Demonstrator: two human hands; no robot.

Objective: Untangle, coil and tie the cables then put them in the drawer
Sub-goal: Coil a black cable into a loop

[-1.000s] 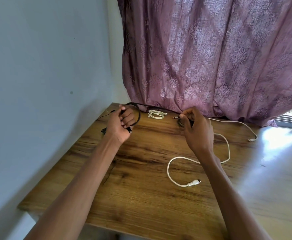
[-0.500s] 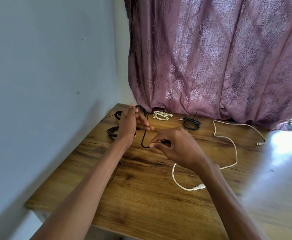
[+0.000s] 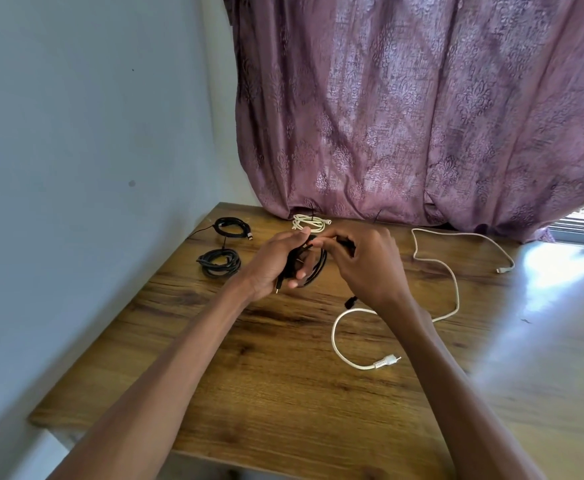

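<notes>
My left hand (image 3: 276,263) grips a coil of black cable (image 3: 313,268) above the wooden table (image 3: 283,393), one plug end sticking out below the palm. My right hand (image 3: 363,261) pinches the same black cable at the coil's top right; a black plug hangs under its wrist. A long white cable (image 3: 453,285) lies loose and uncoiled on the table to the right, running under my right forearm. Two black coiled cables (image 3: 219,263) (image 3: 229,226) rest at the back left. A small white coiled cable (image 3: 309,222) sits by the curtain. No drawer is in view.
A blue-grey wall (image 3: 75,168) borders the table's left side. A mauve patterned curtain (image 3: 422,116) hangs over the table's back edge. The table's near edge runs across the bottom left. Bright glare covers the table's right part.
My right hand has moved up and left to meet the left hand, bringing the black cable's slack into the coil. The view has shifted, showing two black coils at the back left.
</notes>
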